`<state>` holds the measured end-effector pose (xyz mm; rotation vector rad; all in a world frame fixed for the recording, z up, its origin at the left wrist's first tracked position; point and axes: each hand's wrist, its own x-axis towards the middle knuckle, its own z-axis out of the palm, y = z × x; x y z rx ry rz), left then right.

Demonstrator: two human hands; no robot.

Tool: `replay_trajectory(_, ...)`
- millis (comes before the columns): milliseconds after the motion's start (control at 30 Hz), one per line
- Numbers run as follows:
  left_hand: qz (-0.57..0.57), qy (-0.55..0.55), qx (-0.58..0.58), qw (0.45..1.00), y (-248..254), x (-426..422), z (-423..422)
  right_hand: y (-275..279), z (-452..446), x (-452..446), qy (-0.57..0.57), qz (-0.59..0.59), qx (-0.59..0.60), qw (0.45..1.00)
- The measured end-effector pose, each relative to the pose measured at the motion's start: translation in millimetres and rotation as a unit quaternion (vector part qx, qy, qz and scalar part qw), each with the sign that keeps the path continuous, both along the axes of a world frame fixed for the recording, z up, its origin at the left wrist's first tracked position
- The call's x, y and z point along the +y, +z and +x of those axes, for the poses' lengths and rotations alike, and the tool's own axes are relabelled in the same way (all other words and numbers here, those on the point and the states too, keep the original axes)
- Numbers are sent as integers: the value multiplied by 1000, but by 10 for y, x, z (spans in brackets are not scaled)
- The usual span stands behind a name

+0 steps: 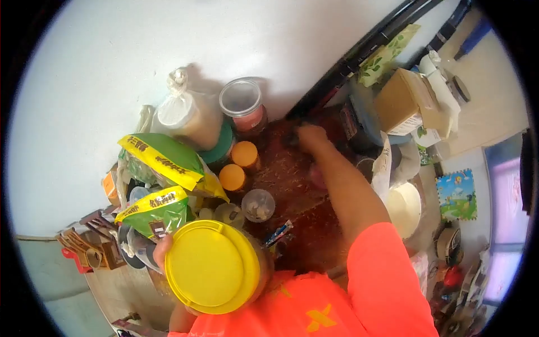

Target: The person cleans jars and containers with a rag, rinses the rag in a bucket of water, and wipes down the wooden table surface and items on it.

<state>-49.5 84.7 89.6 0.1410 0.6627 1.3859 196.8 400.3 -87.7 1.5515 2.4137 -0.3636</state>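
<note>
A large jar with a yellow lid (205,267) is held against the body by my left hand (163,253), whose fingers show at the lid's left edge. My right arm stretches over the dark red tabletop (303,224). At the far side of that surface, near the wall, my right hand (310,136) rests low beside something dark. Its fingers are too blurred to make out. Left of it stands a clear jar with pink contents (247,106). Two orange-lidded jars (238,165) and a small clear container (258,205) stand nearer to me.
Green and yellow bags (163,163) and a tied plastic bag over a tub (188,118) crowd the left. On the right are a cardboard box (401,101), a dark bin and a cream bowl (403,210). A thin colourful packet (279,233) lies near the jar.
</note>
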Motion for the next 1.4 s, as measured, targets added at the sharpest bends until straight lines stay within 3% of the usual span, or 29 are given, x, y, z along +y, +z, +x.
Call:
replay_trajectory(33, -7, 19, 19, 1000, -22, -18, 1, 19, -105, -18, -5, 2, 1, 1000)
replay_trajectory(100, -11, 39, 36, 999, 21, -3, 79, 60, -279, -14, 53, 151, 21, 987)
replay_trajectory(167, -77, 144, -6, 987, 185, 15, 261, -158, -261, -50, 40, 148, 47, 987)
replay_trajectory(267, -53, 164, -24, 985, 159, 2, 222, -142, -154, 27, 7, 99, 75, 992)
replay_trajectory(333, -53, 151, -11, 987, 146, -25, 177, -158, -6, 34, -19, 43, 73, 996)
replay_trajectory(467, -43, 164, -37, 985, 116, 15, 206, -23, 315, 274, -104, -2, -96, 990)
replay_trajectory(533, -46, 147, -54, 987, 97, 29, 191, -240, 474, 443, -199, 119, -31, 972)
replay_trajectory(633, 5, 73, -55, 996, -150, -28, -2, -133, 498, 521, -204, 179, -25, 962)
replay_trajectory(667, 57, 16, -40, 997, -203, -9, -63, -158, 512, 502, -203, 178, -22, 963)
replay_trajectory(800, -7, 61, -23, 998, -141, -11, 2, -125, 513, 413, -148, 88, -11, 985)
replay_trajectory(867, 19, -5, -38, 999, -141, -15, -70, -112, 452, 337, -140, 30, 8, 990)
replay_trajectory(967, 0, 30, -50, 998, -73, 21, -1, -159, 146, 222, -66, 65, -12, 996)
replay_trajectory(1033, -9, 58, -64, 996, -1, 37, 69, -164, -53, 204, -39, -45, -64, 996)
replay_trajectory(1133, -17, 97, -86, 991, 121, 26, 203, -64, -196, 6, -28, -61, -25, 997)
replay_trajectory(1167, -19, 112, -97, 989, 164, 8, 257, -119, -176, -62, -30, -65, -24, 997)
replay_trajectory(1233, -18, 136, -109, 985, 229, -5, 328, -253, -157, -177, 21, 59, 14, 998)
replay_trajectory(1400, 5, 126, -55, 991, 243, -53, 330, -447, -238, -418, 14, 80, 29, 996)
